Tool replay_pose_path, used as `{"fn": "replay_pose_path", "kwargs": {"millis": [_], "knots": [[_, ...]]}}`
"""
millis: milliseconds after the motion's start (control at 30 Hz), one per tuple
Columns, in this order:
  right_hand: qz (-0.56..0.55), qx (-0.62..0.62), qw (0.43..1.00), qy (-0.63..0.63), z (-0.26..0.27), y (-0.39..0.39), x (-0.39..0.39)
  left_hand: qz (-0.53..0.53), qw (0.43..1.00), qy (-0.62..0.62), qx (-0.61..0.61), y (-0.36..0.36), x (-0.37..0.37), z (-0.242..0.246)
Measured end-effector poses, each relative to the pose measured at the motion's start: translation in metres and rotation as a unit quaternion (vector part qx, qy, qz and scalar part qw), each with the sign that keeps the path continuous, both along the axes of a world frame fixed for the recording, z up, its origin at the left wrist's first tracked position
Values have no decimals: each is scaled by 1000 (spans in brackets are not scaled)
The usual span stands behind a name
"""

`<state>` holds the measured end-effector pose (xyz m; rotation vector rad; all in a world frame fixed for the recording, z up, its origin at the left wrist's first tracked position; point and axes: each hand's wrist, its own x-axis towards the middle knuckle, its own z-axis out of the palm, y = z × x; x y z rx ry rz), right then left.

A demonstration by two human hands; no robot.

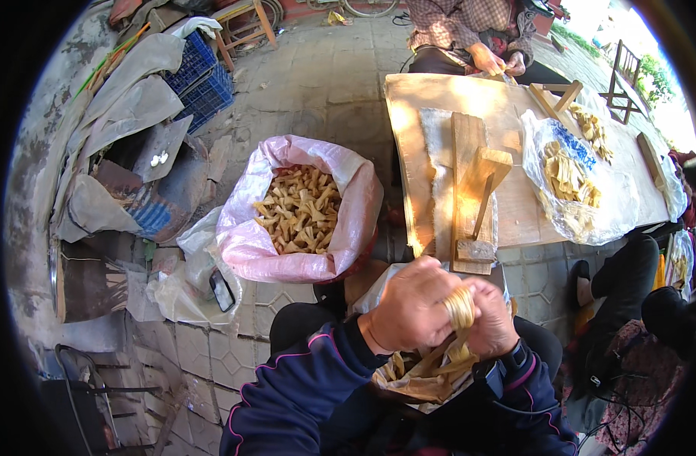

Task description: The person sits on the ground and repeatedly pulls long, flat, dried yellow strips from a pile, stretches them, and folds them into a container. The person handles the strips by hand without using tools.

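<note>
A folded bundle of pale yellow strips [461,306], perhaps dried bean curd skin, is held up between my two hands. My left hand [412,308], slightly blurred, is curled around its left side. The thumb and fingers of my right hand [490,320] pinch it from the right. Below them, an open bag [408,393] of loose, similar strips rests at my lap, partly hidden by my wrists. Just beyond my hands, a wooden stand with an angled upright [467,188] lies on a cloth [437,165] at the table's near end.
A pink-white woven sack [240,245] of knotted pieces [302,211] stands left of the wooden table [513,102]. On the table is a plastic bag [616,199] with strips. A phone [221,290] lies on plastic at left. One person's hands [496,61] work across the table; another person sits right.
</note>
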<state>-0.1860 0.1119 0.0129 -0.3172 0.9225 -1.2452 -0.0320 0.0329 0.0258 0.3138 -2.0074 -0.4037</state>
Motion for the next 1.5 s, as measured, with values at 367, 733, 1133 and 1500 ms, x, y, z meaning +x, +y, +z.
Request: {"fn": "replay_pose_path", "kwargs": {"millis": [367,733,1133,1500], "knots": [[40,-273,709,649,20,-2,-5,25,978,-163,131,2,0,4],[188,-48,979,61,13,4,-17,-97,924,130,346,-17,20,8],[131,36,991,18,21,2,-17,-200,727,52,654,-9,21,-2],[-151,-164,799,559,22,-46,-47,-61,865,87,491,-35,-34,-15]]}}
